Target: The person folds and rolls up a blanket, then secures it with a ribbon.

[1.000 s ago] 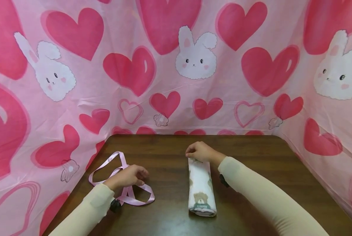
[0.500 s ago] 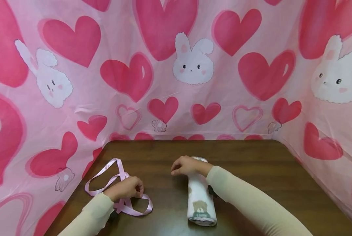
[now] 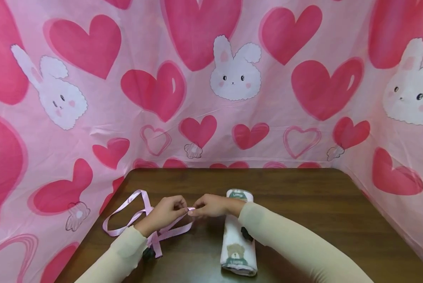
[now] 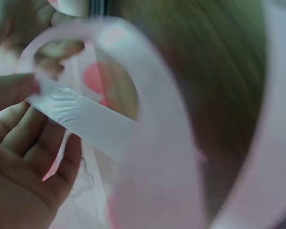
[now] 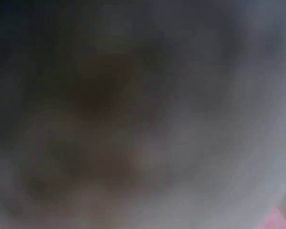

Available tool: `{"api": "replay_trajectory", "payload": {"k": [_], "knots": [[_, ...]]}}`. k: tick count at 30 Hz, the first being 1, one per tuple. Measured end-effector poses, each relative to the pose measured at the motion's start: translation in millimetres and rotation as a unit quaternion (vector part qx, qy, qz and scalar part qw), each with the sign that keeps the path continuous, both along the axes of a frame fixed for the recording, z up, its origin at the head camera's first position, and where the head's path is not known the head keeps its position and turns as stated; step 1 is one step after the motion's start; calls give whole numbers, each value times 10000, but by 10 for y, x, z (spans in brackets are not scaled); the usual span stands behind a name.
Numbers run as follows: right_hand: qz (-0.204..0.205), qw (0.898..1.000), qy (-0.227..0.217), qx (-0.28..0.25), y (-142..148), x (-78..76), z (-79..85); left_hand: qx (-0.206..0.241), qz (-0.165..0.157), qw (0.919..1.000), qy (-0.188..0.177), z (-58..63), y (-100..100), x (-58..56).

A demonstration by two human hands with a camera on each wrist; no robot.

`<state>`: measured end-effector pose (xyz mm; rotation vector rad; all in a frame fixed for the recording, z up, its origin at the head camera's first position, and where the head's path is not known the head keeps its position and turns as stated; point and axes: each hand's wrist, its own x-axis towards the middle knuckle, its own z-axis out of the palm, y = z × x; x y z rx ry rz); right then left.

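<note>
A pink satin ribbon (image 3: 146, 201) lies in loops on the left of the table, one strand raised between the two hands. My left hand (image 3: 165, 212) pinches that strand between thumb and fingers; the left wrist view shows the ribbon (image 4: 157, 143) arching close to the camera. Facing it, my right hand (image 3: 213, 205) pinches the same strand at its fingertips. Under the right wrist lies a rolled white towel (image 3: 232, 236) with bear prints, its middle partly covered by the hand and sleeve. The right wrist view is a dark grey blur.
The brown wooden table (image 3: 303, 204) reaches back to a pink curtain (image 3: 154, 51) printed with hearts and rabbits, which also hangs along both sides. A dark wrist camera (image 3: 246, 234) under the right sleeve hangs close over the towel.
The left hand has lifted a strand of ribbon and moved right. The right hand has come left from the towel's far end to meet it and take hold of the ribbon.
</note>
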<state>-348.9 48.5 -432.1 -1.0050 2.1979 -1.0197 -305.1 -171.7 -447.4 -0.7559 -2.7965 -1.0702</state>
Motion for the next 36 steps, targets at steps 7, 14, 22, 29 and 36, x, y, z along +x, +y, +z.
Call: {"api": "replay_trajectory", "payload": {"k": [7,14,22,29,36], "knots": [[-547,9732,-1538,-1622,42,-63,65,497,434,9942,844,128,168,8],[-401,9778,-1551,-1349,50,-67,97,508,682,9892,1191,186,227,5],[-635,9777,-1278,-1543,140,-80,175,566,939,9792,1709,194,232,-66],[-812,9755,-1216,-1646,221,-129,178,2236,-519,9716,-576,17,266,-92],[-620,9832,-1051,-1359,336,-102,177,4367,-2137,8213,-2984,-137,263,-133]]}}
